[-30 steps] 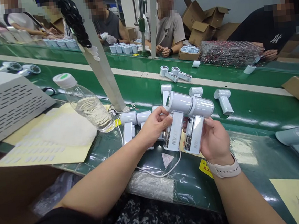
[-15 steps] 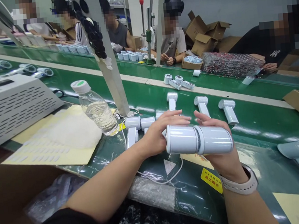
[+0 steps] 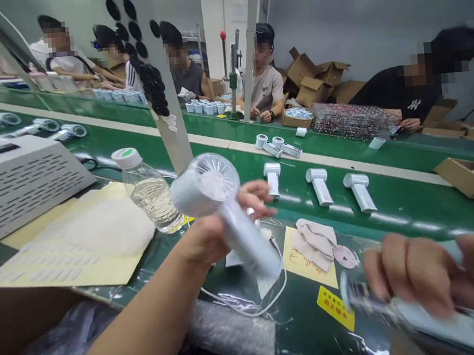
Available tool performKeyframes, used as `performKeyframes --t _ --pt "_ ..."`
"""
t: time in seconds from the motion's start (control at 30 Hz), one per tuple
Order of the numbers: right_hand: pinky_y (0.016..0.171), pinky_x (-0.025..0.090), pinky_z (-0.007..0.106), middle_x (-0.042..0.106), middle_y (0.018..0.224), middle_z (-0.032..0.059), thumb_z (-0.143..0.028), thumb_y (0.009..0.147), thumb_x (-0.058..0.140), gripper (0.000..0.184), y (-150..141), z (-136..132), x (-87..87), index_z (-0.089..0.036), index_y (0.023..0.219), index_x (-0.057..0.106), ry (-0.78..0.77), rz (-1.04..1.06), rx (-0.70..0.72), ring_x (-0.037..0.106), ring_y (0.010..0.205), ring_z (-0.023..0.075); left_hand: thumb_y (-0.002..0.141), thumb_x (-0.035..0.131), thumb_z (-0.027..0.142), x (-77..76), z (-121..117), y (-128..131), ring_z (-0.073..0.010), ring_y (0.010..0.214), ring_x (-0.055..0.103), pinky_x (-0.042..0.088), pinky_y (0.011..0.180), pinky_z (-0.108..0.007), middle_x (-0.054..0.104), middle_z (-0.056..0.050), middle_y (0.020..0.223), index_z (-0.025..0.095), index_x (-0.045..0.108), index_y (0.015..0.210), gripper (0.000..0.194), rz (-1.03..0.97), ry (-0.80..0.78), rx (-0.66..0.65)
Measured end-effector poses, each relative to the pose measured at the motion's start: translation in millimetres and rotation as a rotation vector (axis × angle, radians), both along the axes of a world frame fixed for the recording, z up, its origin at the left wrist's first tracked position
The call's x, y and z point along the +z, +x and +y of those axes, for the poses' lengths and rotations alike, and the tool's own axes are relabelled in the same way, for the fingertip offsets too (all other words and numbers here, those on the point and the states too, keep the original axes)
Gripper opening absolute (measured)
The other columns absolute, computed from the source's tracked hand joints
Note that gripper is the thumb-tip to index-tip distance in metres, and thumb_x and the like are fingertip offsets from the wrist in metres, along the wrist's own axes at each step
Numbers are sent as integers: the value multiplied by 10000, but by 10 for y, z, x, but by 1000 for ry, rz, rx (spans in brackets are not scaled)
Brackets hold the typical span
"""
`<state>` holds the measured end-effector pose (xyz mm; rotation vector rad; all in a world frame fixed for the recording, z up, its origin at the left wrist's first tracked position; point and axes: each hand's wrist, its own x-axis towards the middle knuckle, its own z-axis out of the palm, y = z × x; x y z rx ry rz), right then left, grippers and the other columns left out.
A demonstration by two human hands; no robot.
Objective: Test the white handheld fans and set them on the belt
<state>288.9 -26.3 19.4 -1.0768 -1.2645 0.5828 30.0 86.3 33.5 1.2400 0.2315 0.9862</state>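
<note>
My left hand is closed round the handle of a white handheld fan, lifted above the bench with its round grille tilted up toward me. My right hand, blurred by motion at the lower right, is closed on a second white fan held low near the bench edge. A white cable loops on the green bench below the left fan. Three white fans lie in a row on the belt beyond my hands.
A water bottle stands left of my left hand beside yellow sheets and a grey vented box. A cloth lies on a yellow card. A slanted post rises behind. Several people sit across the green belt; cardboard boxes at right.
The two fans, held together side by side in both hands, have been parted. My left hand raised one and turned its grille up; my right hand swung the other down to the right.
</note>
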Motion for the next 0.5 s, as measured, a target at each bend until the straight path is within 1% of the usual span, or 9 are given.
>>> performKeyframes --t 0.03,0.1,0.17,0.23,0.3,0.33,0.4,0.47,0.5 --pt "834 595 549 679 873 48 -606 779 738 235 -4 -12 32 -417 918 722 51 16 -6 662 998 339 580 878 634 -7 0 26 -308 1166 576 483 1040 -470 651 -96 992 223 697 759 484 -25 -11 55" --pt "943 560 567 670 952 47 -598 773 748 268 -83 -20 68 -382 929 726 129 69 6 649 1048 326 594 929 473 -41 -11 118 -313 1333 493 432 1110 -460 666 -82 1071 224 664 743 393 -40 -21 153" --pt "1090 467 568 665 1109 46 -513 783 780 236 -198 3 58 -347 945 733 156 74 6 610 1168 316 603 931 443 -86 -39 219 -327 1415 428 416 1134 -472 662 -70 1201 221 656 737 378 -54 -43 170" --pt "1147 412 547 662 1213 48 -403 792 799 191 -273 63 -3 -323 955 740 126 31 -36 586 1229 307 636 916 429 -139 -67 288 -326 1425 429 411 1147 -465 617 -51 1359 220 683 766 338 -34 -36 164" --pt "1078 469 540 690 1187 66 -344 784 804 224 -273 143 -99 -294 993 740 34 19 -132 628 1165 309 681 892 398 -208 -71 315 -293 1282 566 461 1093 -444 641 -49 1341 227 715 817 281 12 -43 199" --pt "999 513 544 712 1110 77 -359 768 813 245 -249 176 -147 -272 984 737 -31 31 -206 660 1080 318 692 885 380 -249 -62 317 -269 1164 630 497 1035 -429 683 -56 1251 228 728 843 265 45 -69 216" --pt "831 556 534 719 907 72 -407 709 849 278 -177 201 -209 -243 893 720 -156 -1 -406 677 880 321 679 886 380 -329 -31 311 -239 965 673 545 902 -405 725 -63 1047 225 747 899 302 90 -176 211" --pt "726 551 501 672 747 40 -415 642 898 304 -105 155 -205 -249 794 693 -198 -102 -574 637 741 295 636 898 414 -381 0 300 -238 926 667 552 837 -389 720 -78 1038 209 759 933 387 119 -295 145" --pt "698 550 486 661 724 33 -418 633 908 306 -76 110 -182 -257 777 690 -182 -127 -568 627 724 289 620 901 438 -389 10 293 -246 960 662 549 847 -386 714 -93 1089 198 762 925 411 119 -322 120"
